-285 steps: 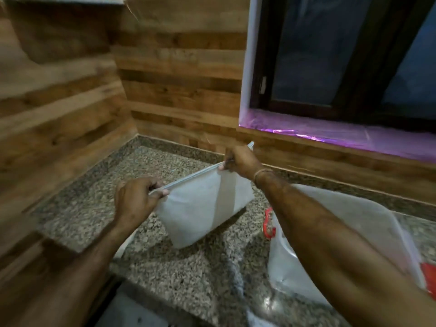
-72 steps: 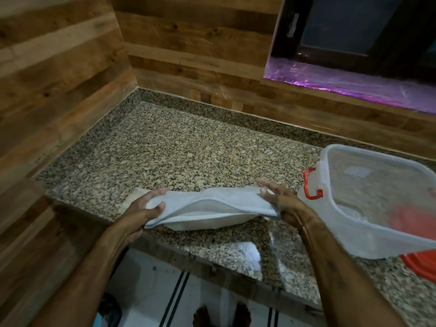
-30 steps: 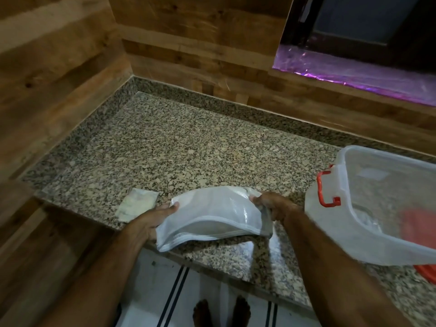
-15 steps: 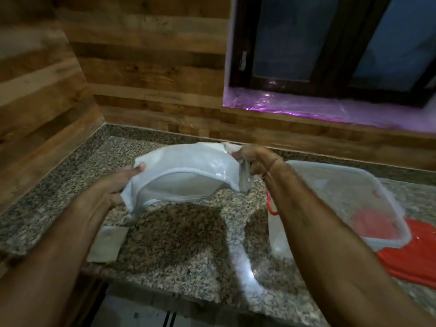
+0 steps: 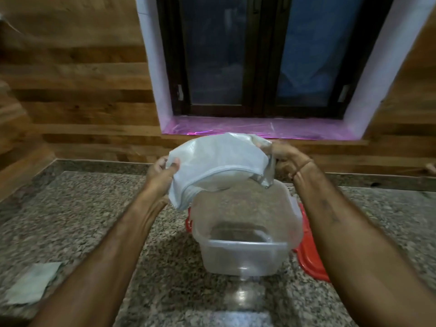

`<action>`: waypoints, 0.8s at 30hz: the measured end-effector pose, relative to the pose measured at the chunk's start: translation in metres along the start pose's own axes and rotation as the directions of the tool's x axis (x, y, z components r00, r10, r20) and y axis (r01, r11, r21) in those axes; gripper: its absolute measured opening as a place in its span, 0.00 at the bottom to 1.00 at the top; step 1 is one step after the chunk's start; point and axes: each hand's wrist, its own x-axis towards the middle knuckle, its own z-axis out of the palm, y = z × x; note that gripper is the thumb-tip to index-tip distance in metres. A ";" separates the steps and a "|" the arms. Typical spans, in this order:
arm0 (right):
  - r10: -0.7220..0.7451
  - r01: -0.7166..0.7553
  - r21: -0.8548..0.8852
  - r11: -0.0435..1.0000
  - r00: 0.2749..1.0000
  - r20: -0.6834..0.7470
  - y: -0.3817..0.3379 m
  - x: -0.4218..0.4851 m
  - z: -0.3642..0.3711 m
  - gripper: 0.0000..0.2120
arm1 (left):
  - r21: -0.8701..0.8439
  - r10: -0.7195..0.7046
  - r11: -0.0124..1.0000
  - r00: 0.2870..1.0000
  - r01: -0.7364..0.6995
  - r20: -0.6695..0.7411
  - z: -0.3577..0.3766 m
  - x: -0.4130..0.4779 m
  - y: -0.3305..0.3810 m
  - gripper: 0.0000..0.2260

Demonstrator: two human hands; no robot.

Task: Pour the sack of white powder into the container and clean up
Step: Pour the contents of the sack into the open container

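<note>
A white sack [image 5: 217, 159] hangs in the air over the far half of a clear plastic container [image 5: 245, 256], its open mouth turned toward me and downward. My left hand [image 5: 162, 171] grips the sack's left end. My right hand [image 5: 283, 154] grips its right end, bunched. White powder shows inside the mouth. The container stands on the granite counter [image 5: 82, 220], has a red handle clip [image 5: 189, 223] on its left side, and its bottom looks bare.
A red lid [image 5: 311, 260] lies under and to the right of the container. A small flat whitish piece [image 5: 33, 283] lies on the counter at the near left. Wood-panelled walls and a dark window with a pink sill [image 5: 259, 129] stand behind.
Both hands have carried the sack from the counter's near edge up and to the right, over the container. The view has lifted toward the window.
</note>
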 end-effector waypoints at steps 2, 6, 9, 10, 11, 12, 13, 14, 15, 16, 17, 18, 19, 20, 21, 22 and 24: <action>-0.034 0.033 0.081 0.996 0.999 0.014 0.014 -0.005 -0.018 0.20 | 0.066 0.078 0.995 0.996 -0.075 -0.049 0.025 -0.011 -0.010 0.04; -0.105 0.094 0.178 0.980 0.993 0.057 0.052 -0.018 -0.040 0.24 | 0.213 0.202 0.959 0.978 -0.185 -0.060 0.056 -0.040 -0.043 0.06; -0.122 0.103 0.229 0.968 0.990 0.070 0.074 -0.026 -0.047 0.15 | 0.338 0.211 0.920 0.977 -0.200 0.003 0.059 -0.048 -0.065 0.17; -0.130 0.107 0.259 0.960 0.989 0.075 0.080 -0.028 -0.047 0.11 | 0.386 0.226 0.897 0.974 -0.217 0.023 0.057 -0.050 -0.069 0.19; -0.141 0.117 0.278 0.953 0.988 0.068 0.084 -0.032 -0.046 0.08 | 0.421 0.247 0.873 0.968 -0.245 0.052 0.053 -0.053 -0.069 0.20; -0.171 0.143 0.278 0.950 0.982 0.076 0.085 -0.033 -0.047 0.08 | 0.445 0.266 0.851 0.959 -0.279 0.092 0.050 -0.055 -0.067 0.22; -0.185 0.148 0.286 0.947 0.977 0.108 0.091 -0.031 -0.051 0.08 | 0.469 0.258 0.837 0.959 -0.281 0.115 0.052 -0.056 -0.073 0.23; -0.208 0.165 0.278 0.946 0.969 0.133 0.096 -0.031 -0.054 0.10 | 0.490 0.236 0.830 0.963 -0.268 0.127 0.053 -0.057 -0.077 0.25; -0.220 0.178 0.270 0.946 0.966 0.134 0.097 -0.030 -0.055 0.13 | 0.522 0.219 0.812 0.965 -0.261 0.141 0.049 -0.059 -0.076 0.26; -0.207 0.167 0.253 0.953 0.968 0.142 0.098 -0.029 -0.055 0.19 | 0.554 0.199 0.796 0.970 -0.245 0.143 0.044 -0.061 -0.078 0.27; -0.192 0.151 0.254 0.955 0.971 0.143 0.097 -0.029 -0.054 0.27 | 0.568 0.184 0.788 0.972 -0.236 0.149 0.040 -0.061 -0.081 0.27; -0.166 0.124 0.261 0.957 0.975 0.147 0.095 -0.029 -0.054 0.34 | 0.565 0.173 0.792 0.972 -0.232 0.157 0.038 -0.060 -0.082 0.28; -0.138 0.092 0.274 0.957 0.978 0.155 0.094 -0.028 -0.055 0.38 | 0.535 0.166 0.813 0.972 -0.230 0.166 0.038 -0.059 -0.083 0.28; -0.120 0.069 0.286 0.956 0.979 0.164 0.093 -0.027 -0.056 0.40 | 0.474 0.147 0.854 0.973 -0.216 0.179 0.038 -0.059 -0.083 0.27; -0.108 0.059 0.290 0.955 0.982 0.156 0.093 -0.025 -0.056 0.38 | 0.380 0.117 0.907 0.975 -0.182 0.189 0.038 -0.057 -0.084 0.25; -0.116 0.077 0.280 0.957 0.985 0.128 0.094 -0.025 -0.055 0.33 | 0.284 0.080 0.949 0.978 -0.134 0.193 0.037 -0.055 -0.084 0.20; -0.144 0.123 0.225 0.967 0.986 0.079 0.094 -0.028 -0.053 0.19 | 0.148 0.069 0.985 0.988 -0.090 0.140 0.036 -0.053 -0.082 0.14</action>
